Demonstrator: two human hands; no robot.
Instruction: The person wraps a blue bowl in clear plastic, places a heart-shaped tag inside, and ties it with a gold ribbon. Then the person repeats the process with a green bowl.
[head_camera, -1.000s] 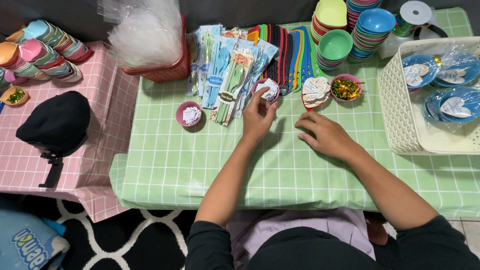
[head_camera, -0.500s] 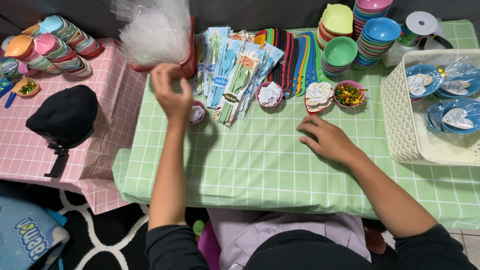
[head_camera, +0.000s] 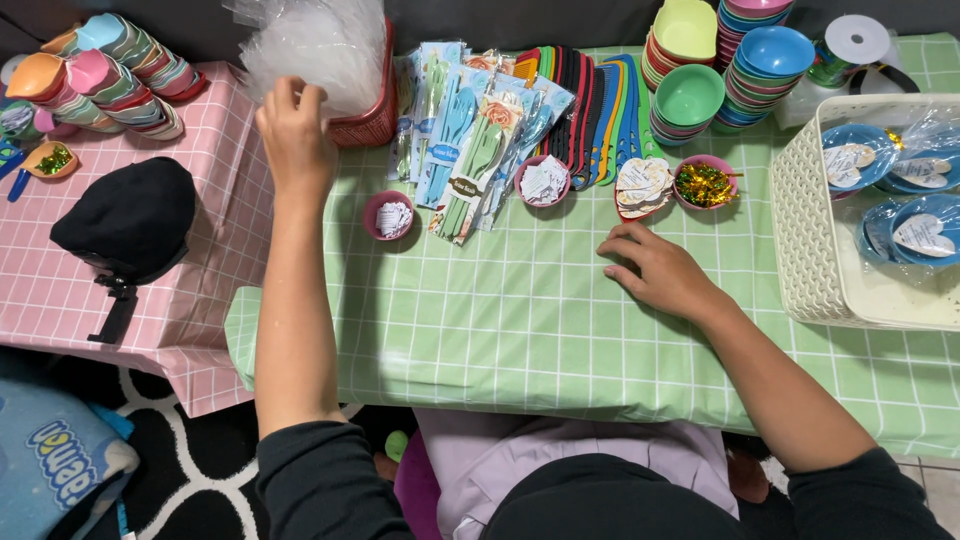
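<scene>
Head view looks down on two tables pushed together, one under a green checked cloth (head_camera: 560, 320) and, to the left, one under a pink checked cloth (head_camera: 60, 300). The left hand (head_camera: 293, 135) is stretched to the far side, its fingers curled onto the near edge of a bunch of clear plastic bags (head_camera: 315, 45) that fills a red basket (head_camera: 375, 115) at the seam between the two cloths; whether the fingers actually pinch a bag cannot be told. The right hand (head_camera: 660, 272) lies loose and palm down on the green cloth, holding nothing, just near of a heart-shaped dish of paper hearts (head_camera: 640, 185).

Right of that dish sits a small pink bowl of gold-wrapped bits (head_camera: 704, 183); left of it, another pink bowl of paper tags (head_camera: 543, 180), and further left a third small pink bowl (head_camera: 391, 214), close to the left forearm. Behind them fan out packets of plastic cutlery (head_camera: 470, 140) and a row of coloured combs (head_camera: 590, 95). Stacks of coloured bowls (head_camera: 735, 60) stand at the far right, and a white lattice basket (head_camera: 810, 250) holding wrapped blue plates sits at the right edge. On the pink cloth rest a black cap (head_camera: 130, 215) and leaning stacks of pastel cups (head_camera: 105, 75).
</scene>
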